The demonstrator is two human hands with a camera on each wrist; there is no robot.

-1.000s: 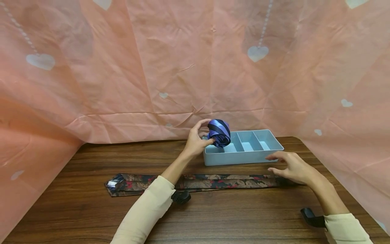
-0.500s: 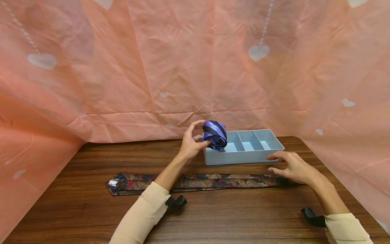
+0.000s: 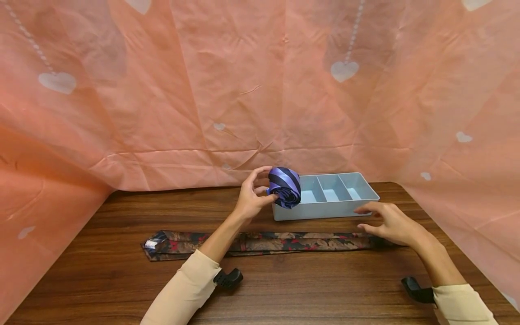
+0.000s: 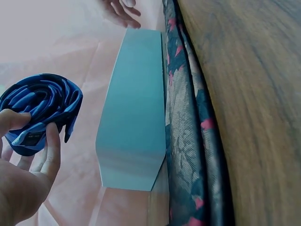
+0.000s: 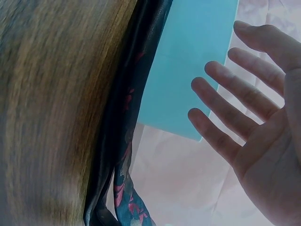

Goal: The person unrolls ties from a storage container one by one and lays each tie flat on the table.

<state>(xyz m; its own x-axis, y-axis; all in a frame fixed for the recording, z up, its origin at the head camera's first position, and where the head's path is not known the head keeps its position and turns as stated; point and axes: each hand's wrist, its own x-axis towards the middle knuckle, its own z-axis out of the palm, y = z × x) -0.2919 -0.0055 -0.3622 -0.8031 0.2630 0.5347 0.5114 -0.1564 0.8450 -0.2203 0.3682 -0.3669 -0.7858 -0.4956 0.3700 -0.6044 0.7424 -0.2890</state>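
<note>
One rolled tie (image 3: 285, 186), striped purple/dk. navy, spiral end showing, small dk. label (image 4: 34, 137) by fingertips. Sits raised off wood-grain table (image 3: 304, 289) in L hand (image 3: 251, 195), pinched betw. thumb and fingers. In head view, covers L end of tray (image 3: 325, 211); in L-wrist view, stands apart from same. One floral tie (image 3: 300, 242), brown/blk. w/ red blooms, laid lengthwise across table in front of tray; wide end to L w/ white tag (image 3: 150, 244), narrow end to R; partly hidden behind L forearm. Tray: lt. blue, rectangular, three compts. in view, remainder behind roll; rests toward rear of table, nr. cloth. R hand (image 3: 392, 222): fingers spread, thumb apart, palm side in R-wrist view; hovers nr. R front corner of tray, overlapping narrow end of floral tie in head view. Addl.: cream sleeves (image 3: 184, 289), one pr.; blk. wrist devices (image 3: 229, 278), one ea. side; peach cloth (image 3: 243, 104), creased, surrounding table at back and sides, printed w/ white hearts (image 3: 344, 71).
</note>
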